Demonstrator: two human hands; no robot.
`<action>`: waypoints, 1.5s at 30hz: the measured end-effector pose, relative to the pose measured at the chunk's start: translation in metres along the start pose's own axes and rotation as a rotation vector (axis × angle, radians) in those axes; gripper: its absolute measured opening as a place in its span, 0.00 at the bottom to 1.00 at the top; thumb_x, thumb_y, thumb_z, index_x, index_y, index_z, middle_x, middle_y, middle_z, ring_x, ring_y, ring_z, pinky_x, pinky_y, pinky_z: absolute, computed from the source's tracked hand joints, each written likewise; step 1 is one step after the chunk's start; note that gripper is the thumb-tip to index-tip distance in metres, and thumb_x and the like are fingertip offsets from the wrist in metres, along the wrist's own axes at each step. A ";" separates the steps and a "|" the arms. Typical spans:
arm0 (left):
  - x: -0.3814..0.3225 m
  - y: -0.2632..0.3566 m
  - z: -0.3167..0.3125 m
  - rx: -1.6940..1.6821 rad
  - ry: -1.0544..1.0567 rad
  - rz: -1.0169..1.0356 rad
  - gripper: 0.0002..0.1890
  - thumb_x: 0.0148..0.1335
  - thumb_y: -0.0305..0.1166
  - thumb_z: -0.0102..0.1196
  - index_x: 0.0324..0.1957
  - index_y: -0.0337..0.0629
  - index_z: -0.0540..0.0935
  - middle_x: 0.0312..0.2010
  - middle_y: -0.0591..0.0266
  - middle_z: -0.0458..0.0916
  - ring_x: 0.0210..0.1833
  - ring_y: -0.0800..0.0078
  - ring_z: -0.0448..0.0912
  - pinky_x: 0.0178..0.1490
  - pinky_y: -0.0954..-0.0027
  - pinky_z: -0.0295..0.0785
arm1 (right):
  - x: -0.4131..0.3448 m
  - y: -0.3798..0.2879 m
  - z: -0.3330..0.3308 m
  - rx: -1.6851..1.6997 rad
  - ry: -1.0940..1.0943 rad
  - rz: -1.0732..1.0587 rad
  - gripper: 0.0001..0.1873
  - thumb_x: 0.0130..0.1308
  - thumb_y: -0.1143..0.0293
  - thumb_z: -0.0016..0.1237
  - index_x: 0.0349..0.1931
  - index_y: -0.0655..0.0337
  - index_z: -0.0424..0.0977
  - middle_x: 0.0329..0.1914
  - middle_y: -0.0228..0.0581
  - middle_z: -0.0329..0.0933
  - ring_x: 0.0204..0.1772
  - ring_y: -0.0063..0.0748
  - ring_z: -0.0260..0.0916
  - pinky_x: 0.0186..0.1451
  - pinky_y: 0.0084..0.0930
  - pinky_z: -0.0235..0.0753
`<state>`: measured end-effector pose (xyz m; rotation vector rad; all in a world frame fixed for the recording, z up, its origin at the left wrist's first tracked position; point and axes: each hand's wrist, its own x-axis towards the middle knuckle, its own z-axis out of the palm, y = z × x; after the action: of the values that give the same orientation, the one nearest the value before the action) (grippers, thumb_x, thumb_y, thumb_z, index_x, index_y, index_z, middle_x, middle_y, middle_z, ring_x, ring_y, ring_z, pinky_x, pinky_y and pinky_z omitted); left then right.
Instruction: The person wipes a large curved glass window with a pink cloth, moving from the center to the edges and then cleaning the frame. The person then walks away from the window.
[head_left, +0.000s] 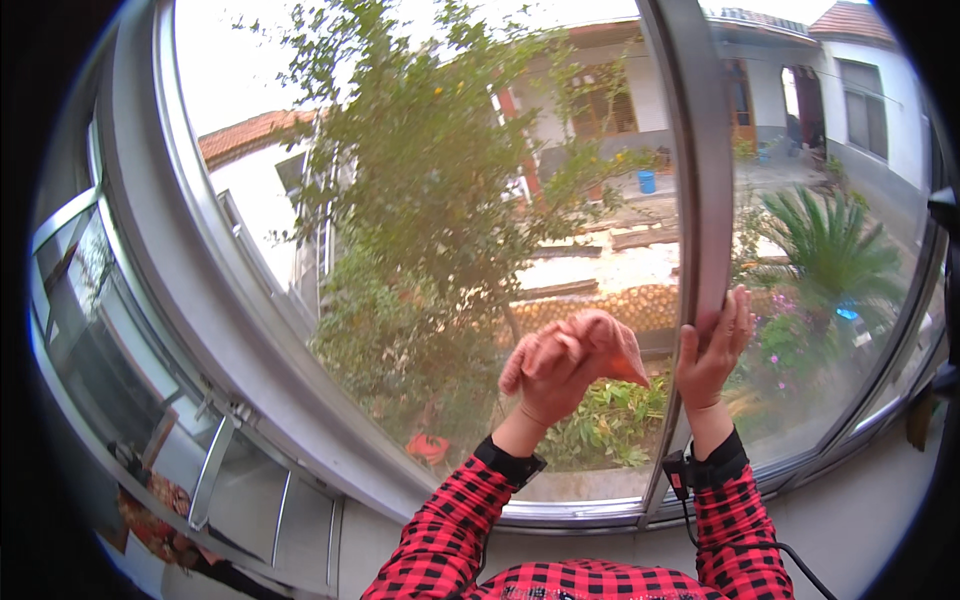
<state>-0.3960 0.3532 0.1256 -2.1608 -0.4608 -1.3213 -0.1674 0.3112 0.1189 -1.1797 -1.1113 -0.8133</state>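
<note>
My left hand (556, 384) grips a bunched pink cloth (611, 341) in front of a large window pane (450, 262). One corner of the cloth hangs loose to the right. Whether the cloth touches the glass I cannot tell. My right hand (712, 356) lies against the metal upright of the window frame (705, 187), thumb and fingers on either side of it, the fingers reaching over to the right-hand pane (810, 300). Both of my wrists wear black bands.
A metal sill track (577, 511) runs beneath the panes. From a connector (676, 480) at my right wrist a black cable trails downward. To the left stands a metal-framed glass door (247, 480), with a person (161, 517) partly visible there. Outside are a leafy tree (427, 187) and a courtyard.
</note>
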 end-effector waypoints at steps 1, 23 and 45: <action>-0.004 0.000 -0.010 0.210 -0.033 -0.072 0.13 0.55 0.32 0.60 0.44 0.46 0.85 0.44 0.57 0.79 0.50 0.57 0.75 0.56 0.56 0.70 | 0.000 0.000 0.000 0.009 0.013 -0.009 0.35 0.70 0.50 0.42 0.64 0.72 0.59 0.69 0.58 0.59 0.73 0.61 0.53 0.73 0.53 0.48; -0.076 -0.116 -0.096 0.318 0.580 -0.623 0.28 0.62 0.27 0.47 0.67 0.39 0.66 0.71 0.47 0.56 0.75 0.54 0.53 0.75 0.53 0.47 | 0.003 0.001 0.000 0.055 0.024 -0.020 0.32 0.73 0.53 0.40 0.67 0.70 0.57 0.70 0.55 0.57 0.73 0.56 0.53 0.72 0.43 0.55; -0.151 -0.106 -0.097 0.460 0.312 -0.605 0.26 0.59 0.33 0.56 0.61 0.42 0.72 0.61 0.51 0.70 0.62 0.46 0.67 0.64 0.49 0.60 | 0.002 0.027 0.002 0.013 0.058 -0.119 0.27 0.74 0.62 0.42 0.67 0.69 0.58 0.68 0.54 0.62 0.69 0.50 0.60 0.70 0.37 0.59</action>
<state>-0.5909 0.3756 0.0553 -1.4497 -1.2166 -1.6259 -0.1423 0.3192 0.1133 -1.0810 -1.1450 -0.9248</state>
